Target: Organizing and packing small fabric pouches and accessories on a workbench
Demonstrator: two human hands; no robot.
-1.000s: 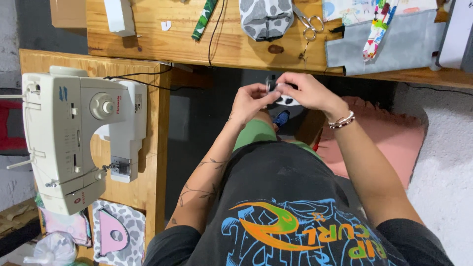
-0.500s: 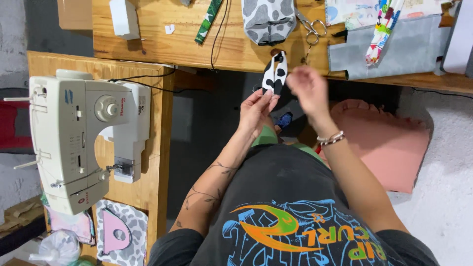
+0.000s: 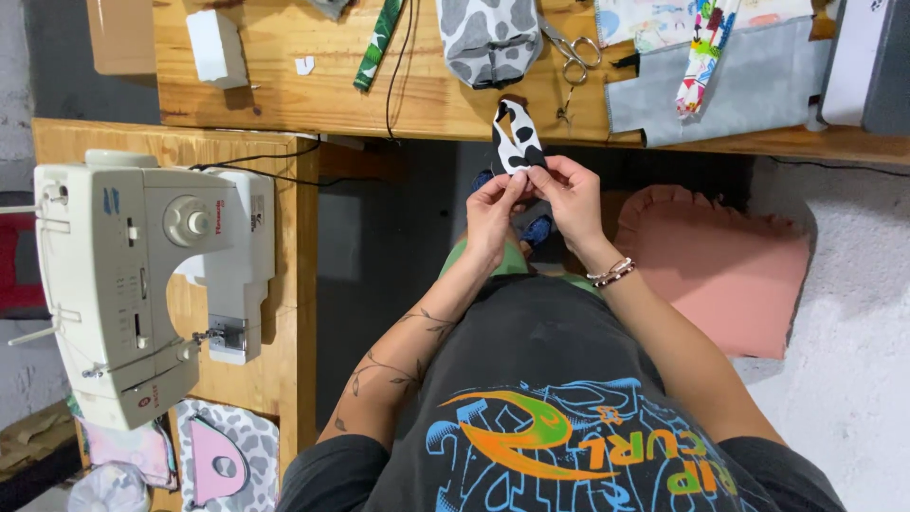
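Note:
A small black-and-white cow-print fabric piece stands upright between my two hands, in front of the wooden table's edge. My left hand pinches its lower left part with thumb and fingers. My right hand grips its lower right part; a bracelet sits on that wrist. Both hands hover above my lap, over a green garment and a blue shoe below.
A white sewing machine stands on a wooden side table at the left. On the far table lie scissors, a grey cow-print pouch, a green strap, grey fabric and a white block. A pink cushion lies on the floor.
Both hands were low and close together over my lap. They lifted the cow-print piece up toward the table edge, and now both hold it upright.

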